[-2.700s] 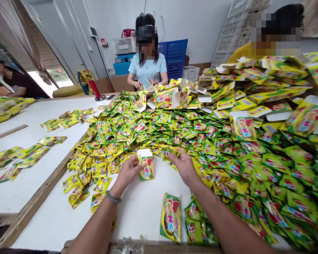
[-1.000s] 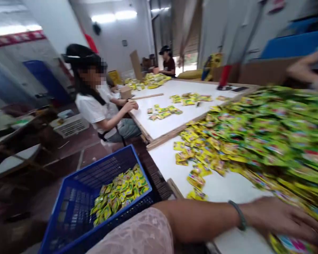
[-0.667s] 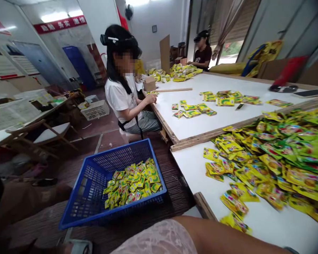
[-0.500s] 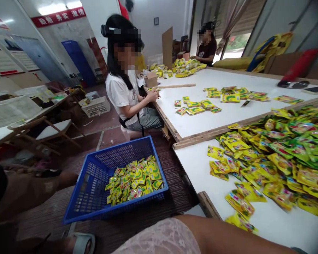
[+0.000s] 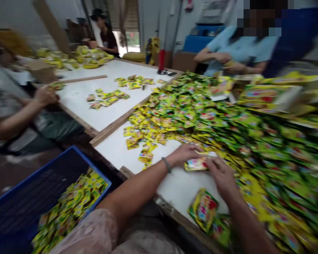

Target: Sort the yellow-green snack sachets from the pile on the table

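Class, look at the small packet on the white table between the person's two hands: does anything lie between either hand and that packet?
Nothing visible does. The left hand and the right hand both already touch the small packet, which lies on the white table at the edge of the sachet pile. Blur hides the exact grip.

Yellow-green sachets [image 5: 190, 116], blue crate [image 5: 29, 190]
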`<state>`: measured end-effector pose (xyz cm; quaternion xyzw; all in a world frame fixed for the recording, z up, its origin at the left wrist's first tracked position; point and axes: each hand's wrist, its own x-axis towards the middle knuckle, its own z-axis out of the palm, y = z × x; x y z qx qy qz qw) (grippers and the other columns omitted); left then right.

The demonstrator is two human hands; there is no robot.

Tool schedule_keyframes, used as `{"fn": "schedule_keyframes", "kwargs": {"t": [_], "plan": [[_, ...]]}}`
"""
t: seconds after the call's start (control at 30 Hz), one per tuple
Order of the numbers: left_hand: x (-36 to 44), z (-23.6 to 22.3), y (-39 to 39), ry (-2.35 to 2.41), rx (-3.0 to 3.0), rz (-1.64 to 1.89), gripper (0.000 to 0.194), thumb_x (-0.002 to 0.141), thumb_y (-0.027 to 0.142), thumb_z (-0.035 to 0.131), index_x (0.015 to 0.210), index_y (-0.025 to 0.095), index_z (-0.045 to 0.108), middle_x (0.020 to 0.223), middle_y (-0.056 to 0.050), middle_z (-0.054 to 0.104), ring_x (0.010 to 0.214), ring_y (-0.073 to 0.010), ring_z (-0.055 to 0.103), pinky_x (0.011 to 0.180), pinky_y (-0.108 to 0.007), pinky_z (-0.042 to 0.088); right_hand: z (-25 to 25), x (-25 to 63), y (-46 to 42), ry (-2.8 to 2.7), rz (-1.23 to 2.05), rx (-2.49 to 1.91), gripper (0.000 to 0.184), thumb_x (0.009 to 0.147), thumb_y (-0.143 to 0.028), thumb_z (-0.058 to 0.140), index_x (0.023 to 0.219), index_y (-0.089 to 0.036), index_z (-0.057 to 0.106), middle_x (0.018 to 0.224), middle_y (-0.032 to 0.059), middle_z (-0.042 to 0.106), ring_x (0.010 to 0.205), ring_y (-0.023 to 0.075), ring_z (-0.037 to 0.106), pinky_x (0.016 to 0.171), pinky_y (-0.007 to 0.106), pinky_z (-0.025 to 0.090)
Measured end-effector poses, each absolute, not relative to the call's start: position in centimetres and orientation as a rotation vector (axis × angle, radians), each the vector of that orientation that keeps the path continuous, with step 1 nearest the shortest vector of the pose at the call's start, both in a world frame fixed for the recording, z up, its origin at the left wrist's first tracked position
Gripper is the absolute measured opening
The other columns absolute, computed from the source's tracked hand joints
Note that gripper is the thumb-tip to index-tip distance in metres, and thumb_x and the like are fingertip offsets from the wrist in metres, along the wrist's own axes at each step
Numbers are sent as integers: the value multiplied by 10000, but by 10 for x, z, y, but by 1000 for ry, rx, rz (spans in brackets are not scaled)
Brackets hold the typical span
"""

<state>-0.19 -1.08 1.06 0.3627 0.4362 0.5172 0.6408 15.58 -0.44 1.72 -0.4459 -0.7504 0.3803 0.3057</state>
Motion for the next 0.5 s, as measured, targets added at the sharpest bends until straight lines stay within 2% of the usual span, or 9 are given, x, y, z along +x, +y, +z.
{"fn": "schedule_keyframes", "kwargs": {"t": [0.1,0.2,0.27,0.33,0.4,0.5], "plan": [[-12,10,-11,927,719,1237,299,576,186,757,855,112,676,752,-35,672,622,-125,575,631,-246,428,25,183,4,-1813,1039,-1244,420,819,-515,498,1054,-177,580,1019,93,586,864,207,573,723,316,479],[-26,14,-13,895,656,1292,381,579,237,786,925,123,676,822,-53,696,649,-135,608,644,-244,446,41,203,-5,-2144,1103,-1126,387,737,-494,614,1015,-225,602,1043,64,580,950,218,537,806,327,444],[-35,16,-13,877,645,1328,401,597,240,786,964,132,666,851,-56,700,662,-137,623,661,-247,465,46,210,-19,-2521,1138,-1029,457,571,-467,759,952,-249,634,1027,46,582,989,243,509,846,344,415],[-43,16,-12,896,639,1373,387,604,235,785,955,132,660,842,-53,701,659,-134,628,660,-244,476,41,207,-32,-2745,1039,-1034,557,415,-419,837,907,-247,640,988,42,578,954,261,505,794,347,414],[-50,16,-11,947,641,1406,369,603,243,786,929,131,654,826,-48,700,657,-134,630,655,-243,482,30,199,-37,-2763,994,-1037,449,465,-361,824,843,-230,622,912,29,583,848,222,526,699,301,412],[-53,15,-9,1012,700,1400,369,608,287,779,914,135,639,800,-37,697,658,-132,630,663,-243,487,16,187,-26,-2524,978,-1139,164,678,-258,693,792,-208,587,748,-1,583,670,155,524,601,254,392]]}}
